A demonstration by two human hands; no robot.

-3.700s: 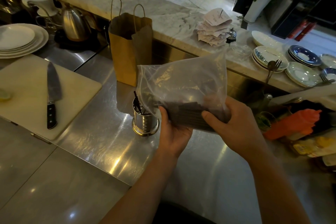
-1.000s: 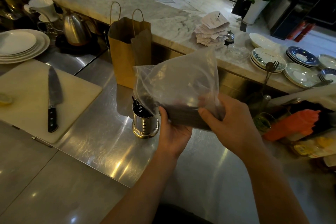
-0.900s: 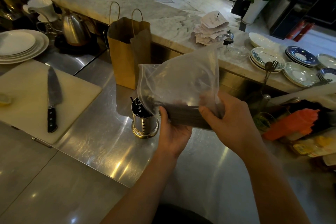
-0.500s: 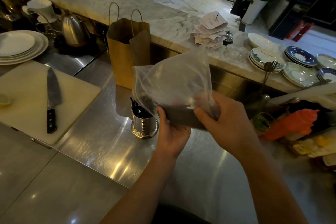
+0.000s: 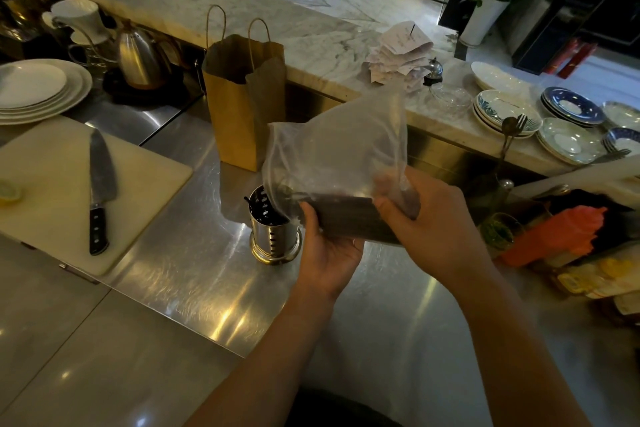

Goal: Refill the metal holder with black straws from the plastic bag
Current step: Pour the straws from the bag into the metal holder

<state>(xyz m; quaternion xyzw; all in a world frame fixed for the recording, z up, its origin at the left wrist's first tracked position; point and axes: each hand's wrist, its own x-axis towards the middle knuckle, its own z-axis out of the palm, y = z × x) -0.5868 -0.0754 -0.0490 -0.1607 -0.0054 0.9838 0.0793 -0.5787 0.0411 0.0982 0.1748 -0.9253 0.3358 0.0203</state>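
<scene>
I hold a clear plastic bag (image 5: 337, 152) above the steel counter, with a dark bundle of black straws (image 5: 346, 215) lying in its lower part. My left hand (image 5: 329, 250) grips the bag from below at its left end. My right hand (image 5: 433, 218) clasps the bag's right end from above. The perforated metal holder (image 5: 273, 236) stands on the counter just left of my left hand, under the bag's left corner. A few black straws (image 5: 258, 210) show inside its rim.
A brown paper bag (image 5: 242, 97) stands behind the holder. A cutting board (image 5: 41, 211) with a knife (image 5: 98, 184) lies at left, with stacked plates (image 5: 38, 90) and a kettle (image 5: 138, 59) behind. Plates (image 5: 568, 139) and an orange bottle (image 5: 554, 236) sit at right.
The bag's loose upper part has flapped and shifted slightly to the left over the holder. Both hands keep their grip and have barely moved.
</scene>
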